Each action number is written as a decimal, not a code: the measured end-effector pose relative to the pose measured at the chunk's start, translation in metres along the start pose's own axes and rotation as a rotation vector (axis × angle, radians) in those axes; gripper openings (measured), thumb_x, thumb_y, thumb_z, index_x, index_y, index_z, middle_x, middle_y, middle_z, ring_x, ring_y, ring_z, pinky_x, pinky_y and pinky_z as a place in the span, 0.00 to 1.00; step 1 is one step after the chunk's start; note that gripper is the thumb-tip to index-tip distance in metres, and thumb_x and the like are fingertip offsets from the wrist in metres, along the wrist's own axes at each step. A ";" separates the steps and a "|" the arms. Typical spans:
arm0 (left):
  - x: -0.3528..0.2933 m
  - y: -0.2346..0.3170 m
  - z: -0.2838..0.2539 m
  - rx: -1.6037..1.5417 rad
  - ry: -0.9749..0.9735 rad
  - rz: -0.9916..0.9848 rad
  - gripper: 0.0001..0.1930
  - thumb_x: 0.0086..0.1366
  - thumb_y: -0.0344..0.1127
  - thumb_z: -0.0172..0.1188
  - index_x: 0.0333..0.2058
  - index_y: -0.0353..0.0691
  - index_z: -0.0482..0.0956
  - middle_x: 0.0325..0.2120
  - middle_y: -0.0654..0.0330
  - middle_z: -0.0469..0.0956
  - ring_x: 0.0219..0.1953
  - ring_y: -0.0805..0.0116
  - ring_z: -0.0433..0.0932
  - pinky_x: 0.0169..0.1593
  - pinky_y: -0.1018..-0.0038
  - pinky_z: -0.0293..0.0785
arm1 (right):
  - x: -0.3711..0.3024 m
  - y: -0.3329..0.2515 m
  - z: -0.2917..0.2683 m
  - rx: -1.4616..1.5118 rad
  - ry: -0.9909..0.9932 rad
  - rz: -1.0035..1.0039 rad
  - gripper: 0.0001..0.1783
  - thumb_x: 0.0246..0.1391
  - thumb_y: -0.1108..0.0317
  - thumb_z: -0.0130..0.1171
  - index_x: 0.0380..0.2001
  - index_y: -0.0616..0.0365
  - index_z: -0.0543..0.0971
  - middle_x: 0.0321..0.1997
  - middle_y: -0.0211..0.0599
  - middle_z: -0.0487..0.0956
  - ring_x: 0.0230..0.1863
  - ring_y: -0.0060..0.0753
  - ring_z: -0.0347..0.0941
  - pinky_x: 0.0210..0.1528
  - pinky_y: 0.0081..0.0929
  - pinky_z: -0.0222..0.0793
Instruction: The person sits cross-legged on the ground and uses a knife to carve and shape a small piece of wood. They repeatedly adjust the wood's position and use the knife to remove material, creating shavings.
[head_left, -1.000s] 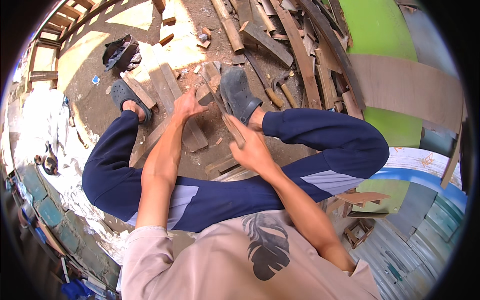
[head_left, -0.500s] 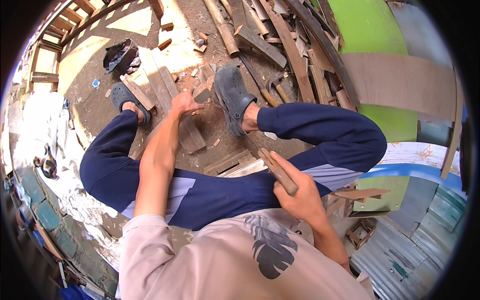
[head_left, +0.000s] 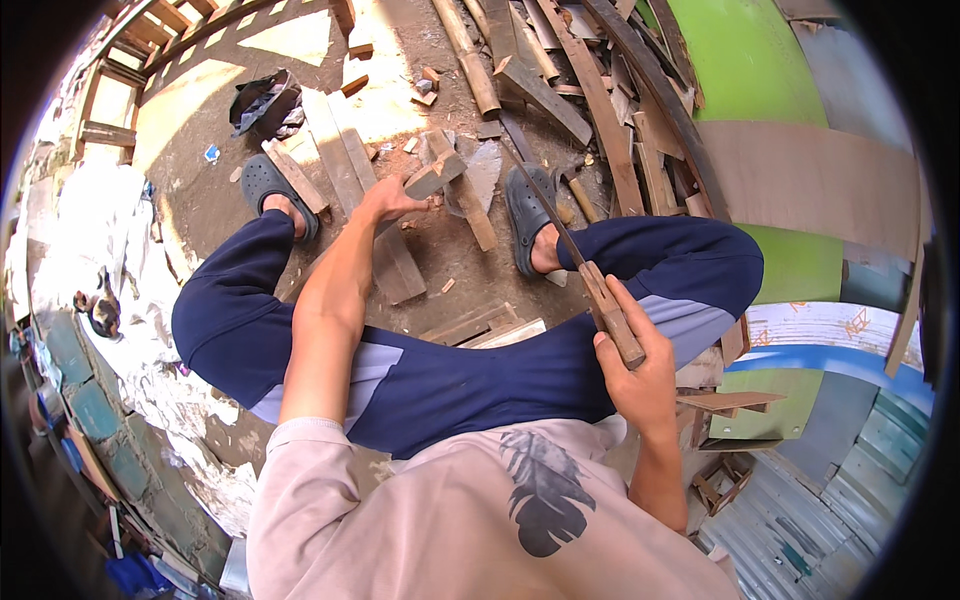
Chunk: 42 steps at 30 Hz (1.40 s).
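My right hand (head_left: 640, 365) is wrapped round the wooden handle of a long-bladed knife (head_left: 563, 232). Its narrow dark blade points away from me, over my right shoe. Ahead and to the left, my left hand (head_left: 392, 200) grips a short wood block (head_left: 436, 176) by its near end. The block lies across another piece of wood (head_left: 470, 205) on the ground, and part of my left hand's grip is hidden behind it. Two long planks (head_left: 345, 165) run beneath and beyond my left wrist.
My grey clogs (head_left: 528, 222) stand on the dirt floor, either side of the wood. A pile of boards and poles (head_left: 610, 120) lies at the far right. A dark bag (head_left: 265, 105) sits far left, and a cat (head_left: 103, 305) rests on white sheeting (head_left: 120, 400).
My right foot has shifted right, away from the wood. The knife has swung right with my right hand, its blade now plainly visible. The block in my left hand shows more fully.
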<state>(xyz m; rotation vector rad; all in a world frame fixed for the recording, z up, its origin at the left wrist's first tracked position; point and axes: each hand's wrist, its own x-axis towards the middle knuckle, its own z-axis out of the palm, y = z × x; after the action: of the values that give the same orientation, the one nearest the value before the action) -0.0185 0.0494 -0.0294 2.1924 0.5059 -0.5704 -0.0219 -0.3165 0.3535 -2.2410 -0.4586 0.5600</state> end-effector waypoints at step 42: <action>-0.012 0.025 -0.008 0.042 0.005 -0.055 0.60 0.40 0.78 0.71 0.56 0.25 0.76 0.49 0.35 0.82 0.52 0.40 0.82 0.56 0.54 0.78 | 0.042 0.013 0.060 0.016 -0.246 -0.053 0.32 0.59 0.77 0.59 0.68 0.65 0.70 0.57 0.59 0.82 0.53 0.45 0.84 0.54 0.32 0.76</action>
<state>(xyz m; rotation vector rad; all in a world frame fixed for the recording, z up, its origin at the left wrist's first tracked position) -0.0134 0.0385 -0.0029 2.2259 0.5624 -0.6102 -0.0163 -0.2691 0.2967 -2.1473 -0.6330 0.8125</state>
